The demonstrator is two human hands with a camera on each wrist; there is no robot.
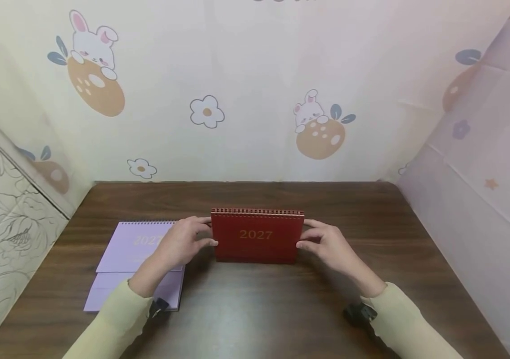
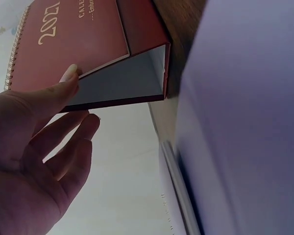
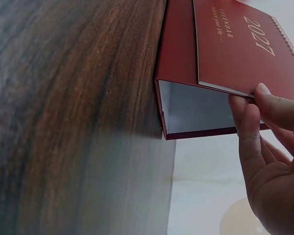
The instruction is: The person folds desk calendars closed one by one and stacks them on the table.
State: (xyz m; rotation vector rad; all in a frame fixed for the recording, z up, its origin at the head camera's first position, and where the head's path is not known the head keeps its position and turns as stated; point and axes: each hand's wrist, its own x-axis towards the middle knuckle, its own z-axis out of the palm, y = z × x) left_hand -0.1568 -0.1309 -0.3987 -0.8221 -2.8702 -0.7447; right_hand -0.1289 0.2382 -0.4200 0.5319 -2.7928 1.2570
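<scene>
A red desk calendar [image 1: 256, 239] marked 2027 in gold stands upright as a tent on the wooden table, its spiral binding along the top. My left hand [image 1: 184, 242] grips its left side edge, thumb on the front cover and the other fingers toward the back panel. On the opposite edge my right hand [image 1: 327, 244] pinches it; in the right wrist view the thumb [image 3: 272, 100] lies on the cover and fingertips reach behind the page edge. The hollow grey inside of the stand shows in both wrist views.
A purple 2027 calendar [image 1: 118, 249] lies on the table left of the red one, partly hidden by my left forearm. The wooden table [image 1: 255, 309] ends at a wall hanging [image 1: 255, 139] printed with rabbits and flowers. Patterned sheets also hang at both sides.
</scene>
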